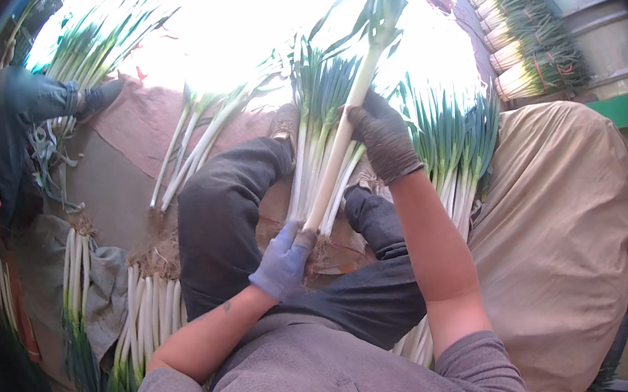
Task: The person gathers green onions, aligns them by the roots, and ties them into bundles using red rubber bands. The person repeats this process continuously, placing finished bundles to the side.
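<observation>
A long leek [341,134] slants across my lap, its root end low and its green leaves up to the right. My left hand [285,264], in a light blue-grey glove, grips it by the root end. Higher up, my right hand [383,134], in a dark dirty glove, is closed around the pale stalk. Under it, between my legs, several leeks [310,161] lie side by side with their leaves pointing away from me. To the right of my right forearm rests a pile of leeks [451,161].
Leeks with soil on their roots [149,310] lie at my left, more loose ones [195,134] ahead. A co-worker's leg [37,100] reaches in at upper left. Tied bundles [529,34] line the upper right, above a tan cloth-covered heap [557,213].
</observation>
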